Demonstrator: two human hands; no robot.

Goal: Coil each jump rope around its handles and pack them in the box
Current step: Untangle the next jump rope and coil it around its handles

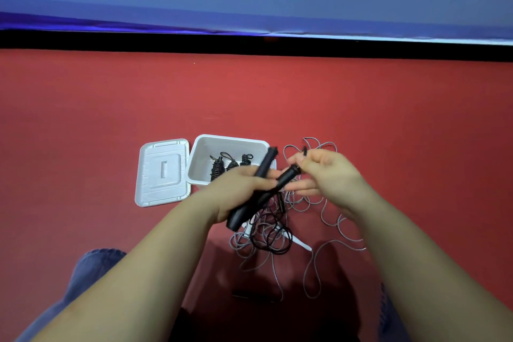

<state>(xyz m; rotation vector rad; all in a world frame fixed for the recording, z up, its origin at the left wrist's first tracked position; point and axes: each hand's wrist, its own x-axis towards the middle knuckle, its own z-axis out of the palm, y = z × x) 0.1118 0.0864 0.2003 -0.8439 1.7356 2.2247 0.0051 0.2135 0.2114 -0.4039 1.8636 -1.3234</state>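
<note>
Forearms reach out from the near edge, with denim-clad knees either side on the red floor [111, 108]. Left hand [238, 189] curls around two black handles [265, 172], gripping them side by side, likely to form a core for winding. Right hand [319, 172] pinches the black cord [273, 233] just beside the upper handle tips, its fingers [298, 159] bunched; the exact contact is blurred. Cord slack hangs below the hands into a loose tangle on the floor, mixed with a grey rope [324, 216] and its white handle [301, 244]. White box [198, 153] sits just beyond the left hand, open, with what look like three coiled ropes [227, 165] already inside. Lid [162, 172] lies upturned, left of the box and touching it. Judgement: wrapping of this rope has barely begun.
</note>
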